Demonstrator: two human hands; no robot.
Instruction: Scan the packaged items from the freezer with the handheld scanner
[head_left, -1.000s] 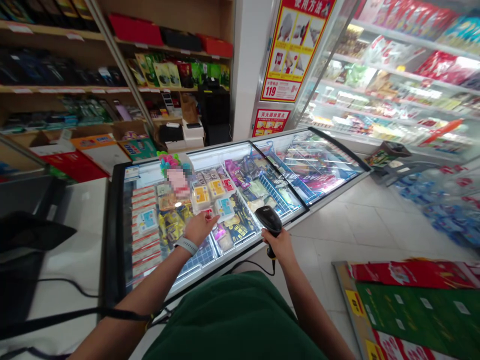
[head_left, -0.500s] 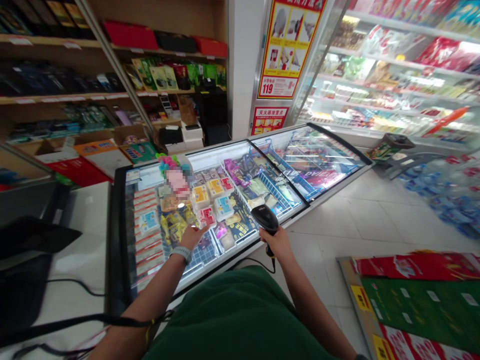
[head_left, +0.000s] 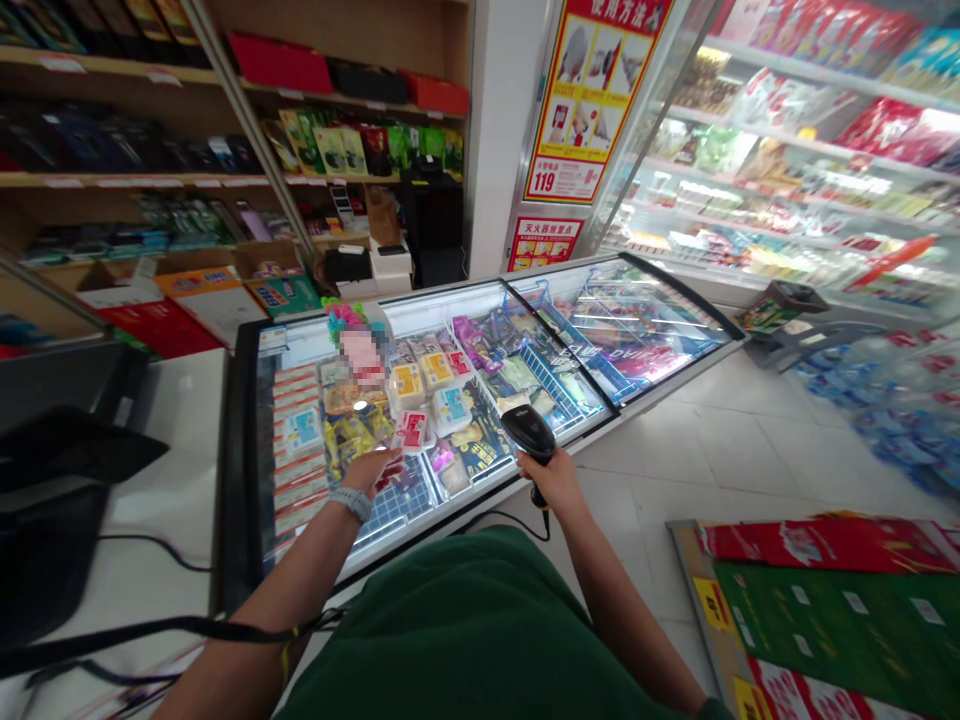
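My left hand (head_left: 371, 470), with a grey watch at the wrist, reaches over the chest freezer (head_left: 330, 595). Its bent fingers close at the near left corner of a white tub with a red label (head_left: 412, 430); the exact grip is small and partly hidden. Close by are a blue-labelled tub (head_left: 451, 408) and yellow-labelled tubs (head_left: 407, 384). Wrapped round its handle, my right hand (head_left: 555, 480) holds a black barcode scanner (head_left: 529, 432) above the freezer's front edge. The scanner's head points up and left, and its cable hangs below.
A counter (head_left: 176, 430) with dark equipment stands at the left. Shelves (head_left: 150, 180) line the back. Stacked red and green cartons (head_left: 832, 610) lie at the lower right, with bottled water packs (head_left: 885, 390) behind. A black strap (head_left: 172, 625) crosses my left forearm.
My left hand has drawn back a little to the left, its fingers now curled instead of pointing. The red-labelled tub has shifted slightly left against its neighbours. The scanner stays nearly still.
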